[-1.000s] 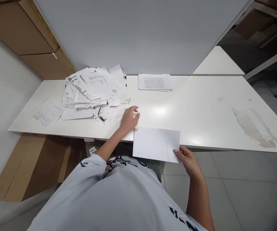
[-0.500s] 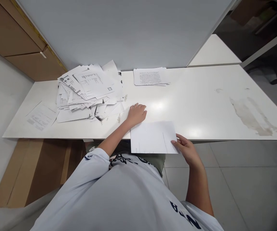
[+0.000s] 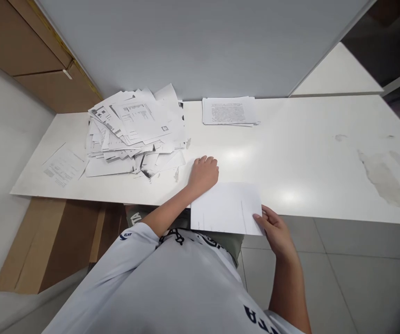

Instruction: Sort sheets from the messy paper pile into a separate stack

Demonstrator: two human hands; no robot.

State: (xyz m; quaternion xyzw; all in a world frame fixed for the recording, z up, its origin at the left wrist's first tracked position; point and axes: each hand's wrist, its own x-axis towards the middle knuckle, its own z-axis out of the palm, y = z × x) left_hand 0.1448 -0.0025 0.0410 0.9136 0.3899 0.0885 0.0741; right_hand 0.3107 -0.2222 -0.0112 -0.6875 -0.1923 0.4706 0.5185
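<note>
A blank white sheet of paper [image 3: 225,207] overhangs the front edge of the white table [image 3: 290,153]. My right hand [image 3: 274,227] pinches its lower right corner from below the table edge. My left hand [image 3: 204,172] rests on the table at the sheet's upper left corner, fingers curled down and pressed on the surface. To the left of that hand lies a messy heap of printed papers [image 3: 135,130].
A small neat stack of printed sheets [image 3: 228,111] lies at the back by the grey partition [image 3: 200,41]. One loose sheet [image 3: 63,166] lies at the table's left end. Cardboard boxes [image 3: 50,236] stand under and behind the table on the left. A stain [image 3: 388,178] marks the right side.
My left hand slid to the right along the table, from beside the heap to the sheet's upper left corner. The sheet and my right hand stayed about where they were.
</note>
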